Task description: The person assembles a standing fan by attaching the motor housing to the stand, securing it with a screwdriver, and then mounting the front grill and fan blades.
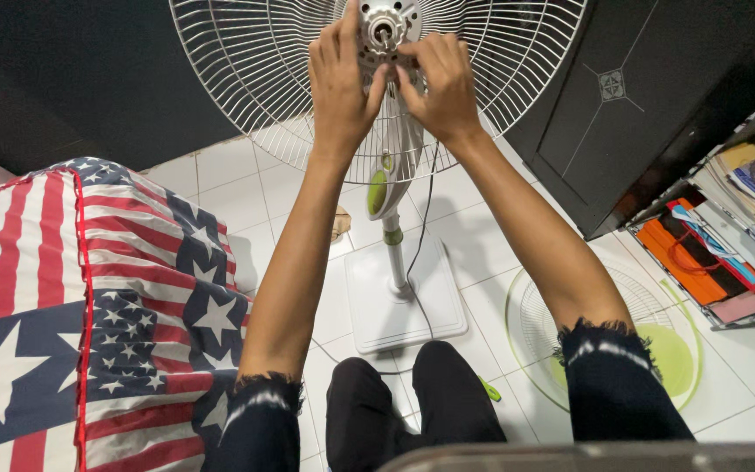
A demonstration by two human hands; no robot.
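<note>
A white standing fan stands in front of me with its rear wire guard in place and the blades off. Its bare motor hub with the shaft shows at the top of the view. My left hand and my right hand are both raised to the hub, fingers pinched on the ring around it. The fan's pole rises from a square white base on the tiled floor. A black cord hangs down beside the pole.
The fan's front guard with a green centre lies flat on the floor at right. A cushion with stars and stripes fills the left. A dark cabinet and a shelf of books stand at right. My knees are below.
</note>
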